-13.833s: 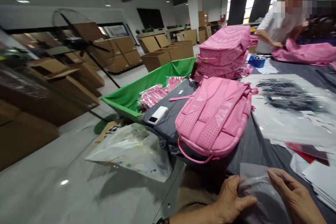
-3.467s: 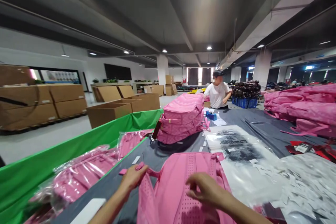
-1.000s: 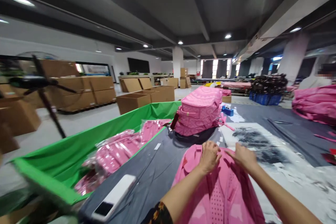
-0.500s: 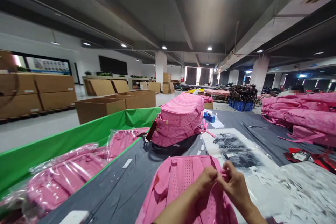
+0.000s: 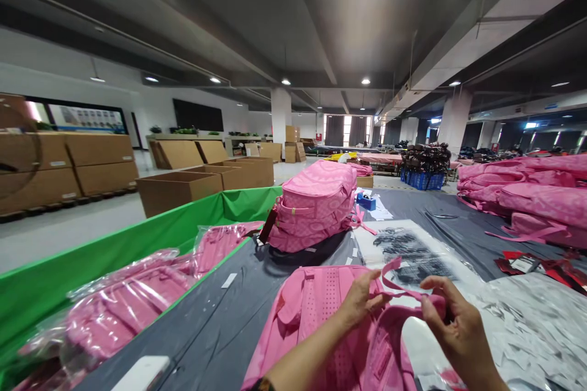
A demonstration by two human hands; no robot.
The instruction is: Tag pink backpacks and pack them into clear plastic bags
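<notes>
Head view: bunched a moment ago, the pink webbing strap (image 5: 403, 291) is now spread out, pinched between the fingers of the right hand (image 5: 461, 327) and apparently the left hand (image 5: 360, 303). The pink backpack (image 5: 323, 302) is seen beneath the fingers; strap handling seems under way.

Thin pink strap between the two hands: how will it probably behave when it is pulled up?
The strap is likely floppy, since it bends sharply. It should feel light, being thin and narrow.
</notes>
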